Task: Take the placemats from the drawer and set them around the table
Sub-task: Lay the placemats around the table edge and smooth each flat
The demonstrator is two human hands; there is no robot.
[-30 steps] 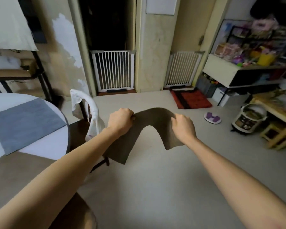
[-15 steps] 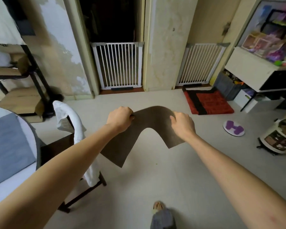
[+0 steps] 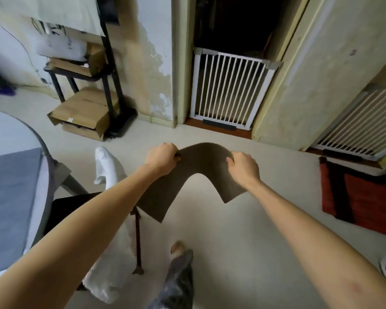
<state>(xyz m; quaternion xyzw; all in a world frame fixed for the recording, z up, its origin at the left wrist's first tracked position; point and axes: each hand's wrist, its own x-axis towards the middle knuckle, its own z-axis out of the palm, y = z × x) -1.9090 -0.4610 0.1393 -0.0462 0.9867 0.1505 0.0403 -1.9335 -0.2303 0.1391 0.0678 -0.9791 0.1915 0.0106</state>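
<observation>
The left hand (image 3: pixel 162 158) and right hand (image 3: pixel 243 167) each grip an edge of a brown placemat (image 3: pixel 196 175), which arches between them over the floor at about 12 o'clock, likely to keep it from dragging. The worktop (image 3: pixel 20 130) sits at 9 o'clock with a grey placemat (image 3: pixel 11 197) already laid.

You have no legible text in view, dark marks on the white sheet (image 3: pixel 54 30) at upper left too blurred to read
</observation>
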